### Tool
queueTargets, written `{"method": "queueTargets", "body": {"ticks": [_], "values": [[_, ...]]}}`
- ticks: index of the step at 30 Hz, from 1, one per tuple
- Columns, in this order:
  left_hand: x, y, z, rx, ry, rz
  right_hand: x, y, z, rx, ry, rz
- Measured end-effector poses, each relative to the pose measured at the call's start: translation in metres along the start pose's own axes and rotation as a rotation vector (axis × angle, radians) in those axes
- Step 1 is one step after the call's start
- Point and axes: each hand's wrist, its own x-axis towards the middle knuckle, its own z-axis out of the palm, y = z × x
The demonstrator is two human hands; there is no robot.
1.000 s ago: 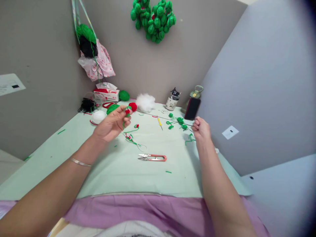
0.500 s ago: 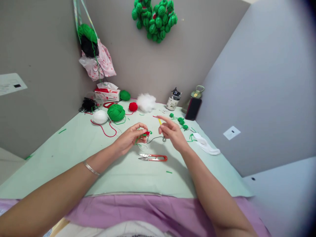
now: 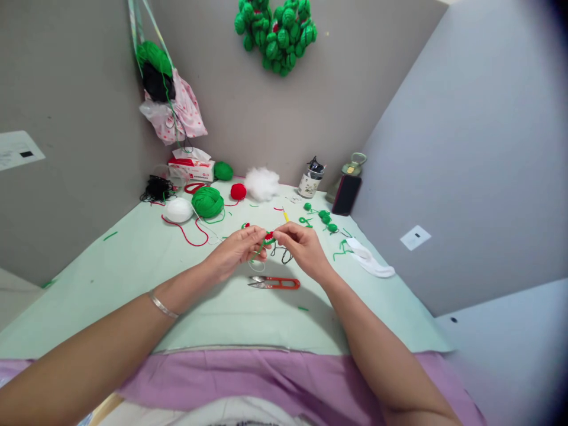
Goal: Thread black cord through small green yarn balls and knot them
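Note:
A small red, white and green crocheted piece (image 3: pixel 269 238) is held up over the table between my two hands. My left hand (image 3: pixel 242 244) is closed, pinching its left side, with green and white yarn ends hanging below. The fingers of my right hand (image 3: pixel 302 245) are closed at its right edge, and a loop of dark thread (image 3: pixel 284 254) hangs beside them. Just beyond my right fingers is a yellow-handled crochet hook (image 3: pixel 286 217), partly hidden. Orange-handled thread snips (image 3: pixel 275 283) lie below the hands. Another small red and green piece (image 3: pixel 246 225) shows behind my left fingers.
Behind are a green yarn ball (image 3: pixel 207 202), white ball (image 3: pixel 179 210), red ball (image 3: pixel 238 191) and white stuffing (image 3: pixel 262 184). Small green crocheted balls (image 3: pixel 325 217), a phone (image 3: pixel 347 195), a jar (image 3: pixel 310 182) and white cloth (image 3: pixel 370 260) stand or lie to the right.
My right hand has moved left and down, its extended index finger now bent in to the crocheted piece. More of the piece shows. The yellow crochet hook stays in about the same spot.

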Motion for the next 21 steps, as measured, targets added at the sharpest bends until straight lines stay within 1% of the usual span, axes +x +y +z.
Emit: {"method": "queueTargets", "body": {"ticks": [3,6,10,13,18,21], "values": [[0.0,-0.001,0.0,0.07,0.049,0.0,0.002,0.001,-0.002,0.064,0.008,0.059],[0.001,-0.002,0.0,0.099,0.091,0.025,0.002,0.0,-0.003,0.055,-0.016,0.056],[0.001,-0.002,-0.002,0.093,0.122,0.064,0.0,0.001,-0.006,-0.024,-0.057,-0.006],[0.001,-0.001,-0.002,0.109,0.161,0.076,0.0,0.006,-0.007,-0.061,-0.006,-0.052],[0.001,0.001,-0.001,0.142,0.203,0.073,-0.001,0.011,-0.009,-0.035,0.065,-0.095],[0.001,0.002,-0.001,0.167,0.208,0.071,-0.003,0.007,-0.009,-0.204,0.082,-0.214]]}}
